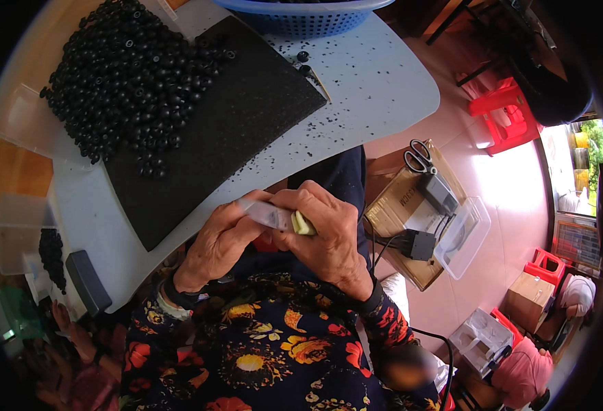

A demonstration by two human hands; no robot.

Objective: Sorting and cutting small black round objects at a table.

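Note:
Above my lap, in front of the table edge, my two hands meet. My left hand [218,240] is closed, its thumb and fingers pinching one end of a whitish, translucent flat strip [267,214]. Curled around the other end is my right hand [329,236], which also grips a small pale yellow-green piece [302,223]. The strip and the piece touch; their exact kind cannot be made out. On the table beyond lies a black mat [199,161], with a large heap of small round black parts [133,82] over its far left part.
A blue perforated basket [308,24] stands at the table's far edge, near scattered black bits. At left are clear plastic boxes [24,219] and a dark grey bar-shaped object [88,282]. To the right, scissors [419,157] lie on a cardboard box [401,198]. Other people sit nearby.

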